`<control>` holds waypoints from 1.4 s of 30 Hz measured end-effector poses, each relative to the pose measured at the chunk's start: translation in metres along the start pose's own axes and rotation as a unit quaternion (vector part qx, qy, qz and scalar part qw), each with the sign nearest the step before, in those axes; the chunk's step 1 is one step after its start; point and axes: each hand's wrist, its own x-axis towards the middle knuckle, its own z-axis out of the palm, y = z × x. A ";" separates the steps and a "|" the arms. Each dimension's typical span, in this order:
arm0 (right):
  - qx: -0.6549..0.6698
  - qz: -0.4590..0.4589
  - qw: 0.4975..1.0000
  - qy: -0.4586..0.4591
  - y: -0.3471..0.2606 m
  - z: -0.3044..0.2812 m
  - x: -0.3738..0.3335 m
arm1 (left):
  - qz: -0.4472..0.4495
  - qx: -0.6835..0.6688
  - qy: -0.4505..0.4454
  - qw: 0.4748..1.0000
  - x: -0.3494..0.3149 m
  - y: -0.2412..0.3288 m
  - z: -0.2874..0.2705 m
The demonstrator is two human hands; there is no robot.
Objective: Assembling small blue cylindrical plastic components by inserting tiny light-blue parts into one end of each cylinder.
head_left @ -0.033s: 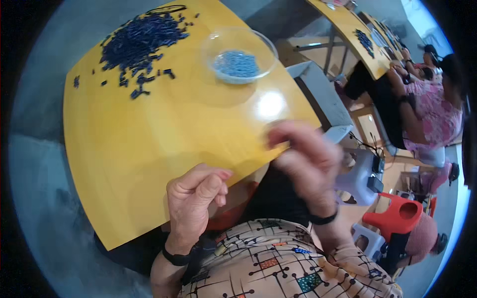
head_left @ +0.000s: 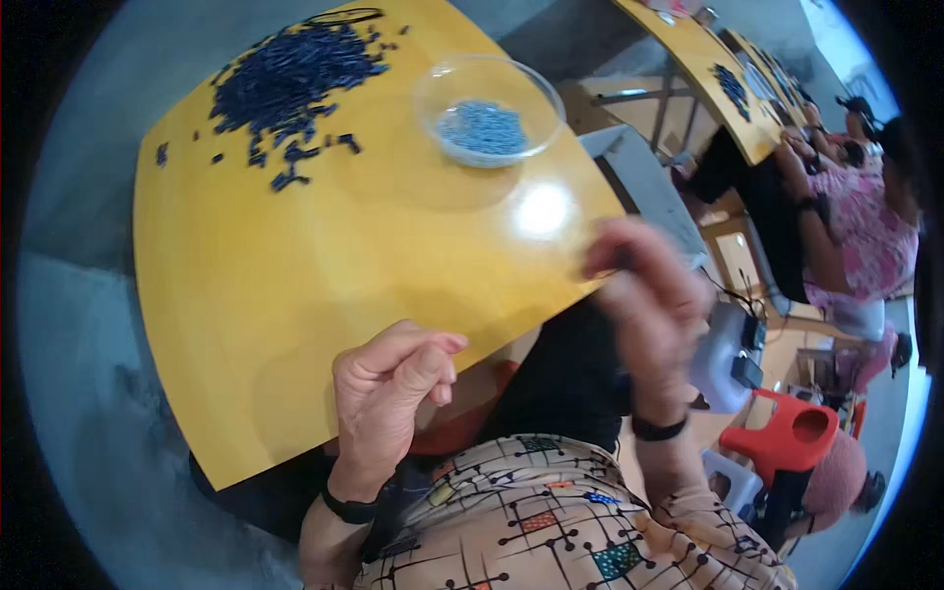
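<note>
Left hand (head_left: 382, 405), grip narrow, is near the yellow counter (head_left: 295, 285); right hand (head_left: 654, 310) is blurred, its grip impossible to tell

No text, label, brand, number or sign could be read, either near the hands or farther off.
</note>
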 end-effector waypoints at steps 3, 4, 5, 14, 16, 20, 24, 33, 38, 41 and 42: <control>-0.027 0.084 0.987 0.133 0.024 -0.044 0.017 | 0.021 0.063 0.002 0.998 0.001 0.016 -0.009; -0.052 0.089 0.987 0.124 0.038 -0.063 0.024 | 0.013 0.060 0.000 0.998 0.001 0.022 -0.010; -0.085 0.071 0.986 0.125 0.057 -0.084 0.029 | 0.026 0.071 -0.014 0.997 0.003 0.027 -0.013; -0.304 0.085 0.948 0.042 0.065 -0.099 0.043 | 0.084 0.127 0.094 0.984 0.000 0.065 -0.043; -0.306 0.056 0.947 -0.082 0.044 -0.071 0.039 | 0.101 0.134 0.109 0.980 0.003 0.076 -0.047; -0.255 0.012 0.945 -0.203 0.020 -0.007 0.033 | 0.093 0.235 0.127 0.959 0.016 0.095 -0.057; -0.200 0.024 0.942 -0.268 0.017 0.019 0.028 | 0.123 0.366 0.139 0.912 0.049 0.097 -0.074; -0.238 -0.003 0.925 -0.295 -0.021 -0.006 0.042 | 0.165 0.589 0.147 0.778 0.118 0.068 -0.120; -0.263 -0.004 0.913 -0.311 -0.024 -0.011 0.046 | 0.207 0.654 0.131 0.716 0.131 0.065 -0.122; -0.266 -0.012 0.912 -0.313 -0.016 -0.007 0.044 | 0.169 0.643 0.135 0.735 0.133 0.066 -0.121; -0.262 -0.008 0.913 -0.312 -0.013 -0.004 0.043 | 0.169 0.643 0.136 0.734 0.134 0.066 -0.123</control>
